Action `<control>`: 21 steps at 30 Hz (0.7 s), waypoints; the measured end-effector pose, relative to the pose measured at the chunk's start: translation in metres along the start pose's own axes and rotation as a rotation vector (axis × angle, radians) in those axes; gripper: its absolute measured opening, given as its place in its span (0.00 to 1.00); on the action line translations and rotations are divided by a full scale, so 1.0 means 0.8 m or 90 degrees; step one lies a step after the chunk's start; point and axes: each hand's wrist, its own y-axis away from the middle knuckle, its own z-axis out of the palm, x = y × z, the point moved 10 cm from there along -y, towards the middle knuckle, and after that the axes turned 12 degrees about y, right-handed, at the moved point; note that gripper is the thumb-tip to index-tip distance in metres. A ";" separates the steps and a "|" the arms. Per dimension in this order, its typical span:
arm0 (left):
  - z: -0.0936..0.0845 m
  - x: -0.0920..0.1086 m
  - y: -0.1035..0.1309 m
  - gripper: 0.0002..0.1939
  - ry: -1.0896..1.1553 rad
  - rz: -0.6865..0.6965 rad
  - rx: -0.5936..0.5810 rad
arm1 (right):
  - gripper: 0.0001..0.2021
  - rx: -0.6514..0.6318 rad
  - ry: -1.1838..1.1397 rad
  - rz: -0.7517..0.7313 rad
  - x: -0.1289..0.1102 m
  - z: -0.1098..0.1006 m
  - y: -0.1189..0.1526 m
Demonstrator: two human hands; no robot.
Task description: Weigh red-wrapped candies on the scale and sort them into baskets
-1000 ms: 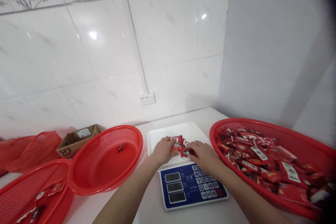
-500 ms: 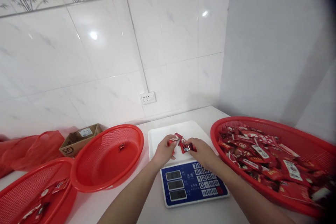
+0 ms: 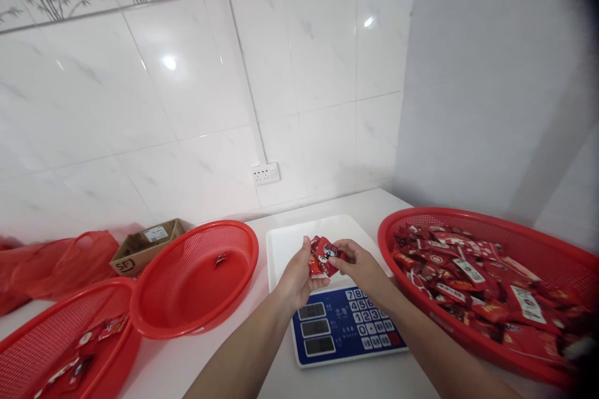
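Observation:
Several small red-wrapped packets (image 3: 324,255) are bunched between my two hands, above the white pan (image 3: 286,234) of a digital scale. My left hand (image 3: 296,274) cups them from the left, its fingers curled under them. From the right, my right hand (image 3: 356,263) grips the packets with its thumb and fingers. The blue keypad panel (image 3: 344,330) of the scale lies below my wrists. What is printed on the wrappers is too small to read.
At right stands a large red basket (image 3: 468,215) heaped with red packets. To the left are a red basket (image 3: 187,305) with one small packet, another red basket (image 3: 42,324) with several packets, a cardboard box (image 3: 135,259) and red plastic bags (image 3: 70,265). A wall socket (image 3: 266,173) sits behind.
The packets that lay on the pan or in my fingers are now gathered together and lifted between my hands. My left hand has turned to cup them.

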 end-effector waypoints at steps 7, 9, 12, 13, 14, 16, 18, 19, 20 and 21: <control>0.003 0.006 0.012 0.24 -0.045 0.038 -0.020 | 0.12 0.007 0.117 -0.032 -0.015 0.006 0.012; -0.003 0.016 0.015 0.23 -0.070 0.065 -0.012 | 0.13 -0.013 0.117 -0.039 -0.019 0.010 0.016; -0.026 0.050 0.022 0.23 -0.128 0.123 0.031 | 0.15 -0.019 0.127 -0.048 -0.024 0.009 0.022; -0.038 0.066 0.026 0.23 -0.152 0.148 0.055 | 0.15 -0.013 0.136 -0.045 -0.024 0.006 0.024; -0.051 0.084 0.031 0.23 -0.178 0.174 0.082 | 0.16 -0.008 0.145 -0.041 -0.024 0.003 0.025; -0.082 0.124 0.042 0.22 -0.236 0.226 0.144 | 0.16 -0.004 0.158 -0.028 -0.020 -0.002 0.028; -0.116 0.160 0.055 0.20 -0.297 0.262 0.205 | 0.17 -0.002 0.163 -0.021 -0.016 -0.005 0.028; -0.134 0.175 0.061 0.19 -0.328 0.270 0.234 | 0.18 -0.002 0.162 -0.018 -0.015 -0.005 0.028; -0.152 0.187 0.066 0.18 -0.357 0.272 0.264 | 0.18 -0.003 0.161 -0.014 -0.013 -0.005 0.028; -0.169 0.198 0.072 0.17 -0.384 0.271 0.294 | 0.18 -0.006 0.161 -0.011 -0.011 -0.004 0.028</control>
